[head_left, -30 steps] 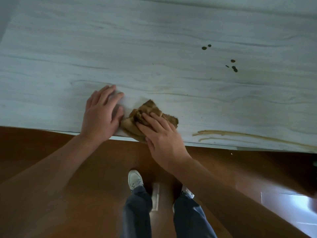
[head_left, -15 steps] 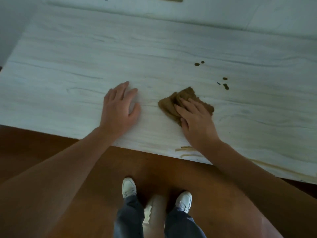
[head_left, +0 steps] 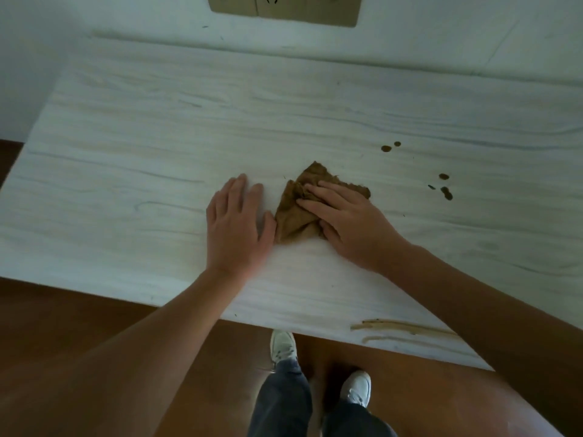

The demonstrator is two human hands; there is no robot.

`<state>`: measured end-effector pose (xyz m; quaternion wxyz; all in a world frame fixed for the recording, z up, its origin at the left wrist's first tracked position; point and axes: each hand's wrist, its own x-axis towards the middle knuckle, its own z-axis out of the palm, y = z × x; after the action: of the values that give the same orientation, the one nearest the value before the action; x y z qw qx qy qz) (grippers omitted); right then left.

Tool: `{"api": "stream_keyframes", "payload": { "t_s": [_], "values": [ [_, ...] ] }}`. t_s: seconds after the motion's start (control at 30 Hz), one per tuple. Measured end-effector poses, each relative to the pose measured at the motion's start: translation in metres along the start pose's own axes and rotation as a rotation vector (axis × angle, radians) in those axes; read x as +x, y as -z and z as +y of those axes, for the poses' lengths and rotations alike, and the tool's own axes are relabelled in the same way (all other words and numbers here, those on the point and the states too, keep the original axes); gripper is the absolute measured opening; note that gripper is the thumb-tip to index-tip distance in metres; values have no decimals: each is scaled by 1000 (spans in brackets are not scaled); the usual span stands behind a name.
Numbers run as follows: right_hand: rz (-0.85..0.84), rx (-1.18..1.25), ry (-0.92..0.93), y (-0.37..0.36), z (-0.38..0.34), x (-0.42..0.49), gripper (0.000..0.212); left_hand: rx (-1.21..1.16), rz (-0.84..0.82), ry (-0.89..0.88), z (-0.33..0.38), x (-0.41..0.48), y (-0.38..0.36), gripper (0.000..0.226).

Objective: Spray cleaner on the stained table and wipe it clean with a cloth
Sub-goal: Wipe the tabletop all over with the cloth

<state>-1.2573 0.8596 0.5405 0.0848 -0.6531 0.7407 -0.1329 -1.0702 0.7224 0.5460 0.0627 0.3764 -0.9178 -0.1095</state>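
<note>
On the pale table (head_left: pixel 157 184), near its middle, we are in the wiping step. Our right hand (head_left: pixel 350 222) lies flat on the brown cloth (head_left: pixel 295 216), with its fingers straight and pressing down, not curled round it. Our left hand (head_left: pixel 235 228) rests flat on the bare table just beside the cloth, fingers straight, holding nothing. Dark spots (head_left: pixel 446 192) sit to the right, apart from the cloth. Long brown streaks (head_left: pixel 407 328) run by the near edge. We see no spray bottle. We think the next move is to push the cloth right over the spots, pressing hard, then bring it back to the streaks.
</note>
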Motion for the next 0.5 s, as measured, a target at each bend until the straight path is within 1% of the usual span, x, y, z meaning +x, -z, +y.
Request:
{"api": "stream_keyframes", "payload": {
  "t_s": [0.1, 0.23, 0.3, 0.33, 0.37, 0.43, 0.5],
  "values": [
    [22, -29, -16, 4, 15, 30, 51, -4, 7, -15, -4, 1, -3, 51],
    [94, 9, -176, 13, 35, 60, 48, 16, 6, -16, -5, 1, -3, 53],
    [122, 42, -245, 11, 33, 75, 48, 21, 9, -17, -5, 1, -3, 53],
    [122, 47, -236, 9, 29, 80, 49, 24, 9, -17, -4, 2, -3, 53],
    [108, 45, -186, 7, 24, 83, 50, 28, 8, -16, -4, 2, -3, 53],
    [46, 29, -35, 5, 19, 86, 50, 36, 8, -14, -4, 3, -3, 53],
    [-6, 3, 57, 12, 28, 94, 48, 39, 15, -16, -4, 3, -4, 53]
  ]
}}
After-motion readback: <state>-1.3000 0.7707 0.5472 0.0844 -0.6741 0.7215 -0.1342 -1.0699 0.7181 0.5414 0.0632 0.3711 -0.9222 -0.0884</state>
